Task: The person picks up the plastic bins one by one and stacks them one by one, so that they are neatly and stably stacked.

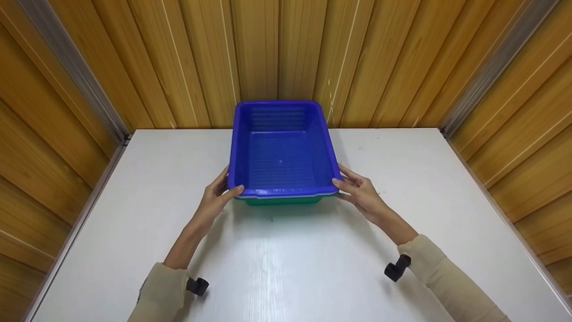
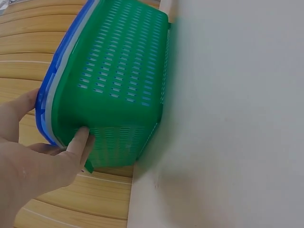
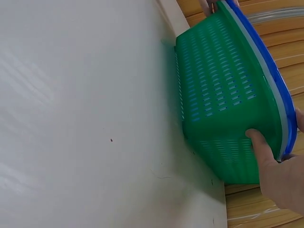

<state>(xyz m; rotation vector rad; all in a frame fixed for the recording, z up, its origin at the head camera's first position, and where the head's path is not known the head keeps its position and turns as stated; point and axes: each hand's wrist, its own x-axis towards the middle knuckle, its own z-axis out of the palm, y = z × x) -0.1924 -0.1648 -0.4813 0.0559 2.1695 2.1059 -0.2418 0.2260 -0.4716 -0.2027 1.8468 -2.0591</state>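
A blue plastic basket (image 1: 280,161) is nested on top in a stack, its slotted inside bare. Beneath it shows a thin pale grey rim (image 2: 53,92), and a green slotted basket (image 2: 114,71) forms the outside of the stack. My left hand (image 1: 213,203) grips the near left corner, thumb on the blue rim and fingers against the green wall. At the near right corner my right hand (image 1: 364,197) holds the stack likewise, one fingertip pressing the green side in the right wrist view. The stack's base is close over the tabletop.
The baskets are at the far edge of a white table (image 1: 277,268), in front of a wood-patterned wall (image 1: 277,49). Similar panels (image 1: 527,147) rise on both sides, with grey metal posts in the corners. Black wrist mounts (image 1: 397,268) sit at the beige sleeves.
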